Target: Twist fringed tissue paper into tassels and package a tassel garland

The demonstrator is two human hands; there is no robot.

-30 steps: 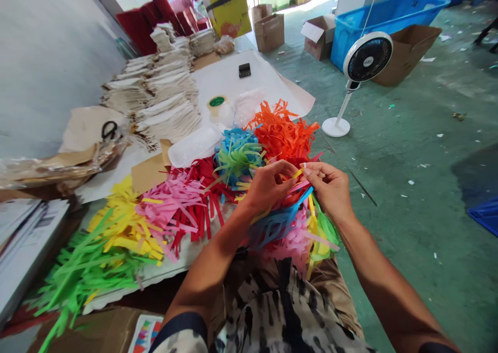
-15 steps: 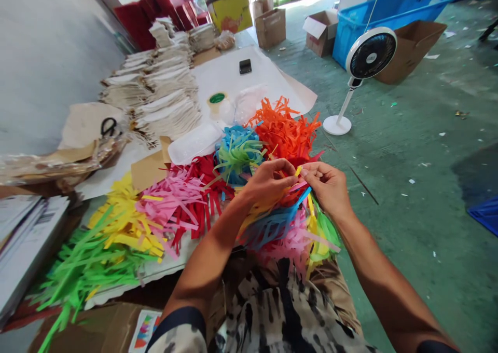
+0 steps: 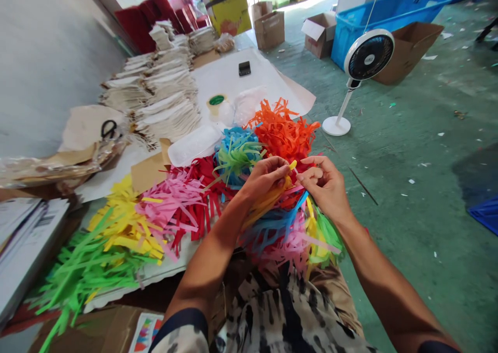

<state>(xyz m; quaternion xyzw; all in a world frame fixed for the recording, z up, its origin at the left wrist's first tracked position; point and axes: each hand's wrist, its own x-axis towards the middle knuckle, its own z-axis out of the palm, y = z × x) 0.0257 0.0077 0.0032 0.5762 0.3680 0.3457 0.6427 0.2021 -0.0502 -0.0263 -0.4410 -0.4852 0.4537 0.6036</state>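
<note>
My left hand (image 3: 264, 179) and my right hand (image 3: 324, 187) meet above my lap, both pinched on a bundle of coloured paper fringe (image 3: 286, 228). A yellow strip end (image 3: 292, 165) pokes up between the fingertips. Blue, pink, yellow and green strips hang below the hands. On the table in front lie heaps of cut fringe: orange (image 3: 284, 130), blue and green (image 3: 237, 153), red (image 3: 202, 197), pink (image 3: 171, 202), yellow (image 3: 124, 223) and bright green (image 3: 81, 270).
Stacks of beige cloth bags (image 3: 163, 93) line the table's far left, with scissors (image 3: 109, 130), a tape roll (image 3: 217, 102), a white tray (image 3: 194, 144) and a small black device (image 3: 244, 68). A white floor fan (image 3: 363, 65), blue tubs (image 3: 385, 15) and cardboard boxes (image 3: 268, 28) stand on the green floor.
Both hands have risen slightly with the bundle, and the fingers have shifted their pinch on the yellow strip. The hanging strips swung a little.
</note>
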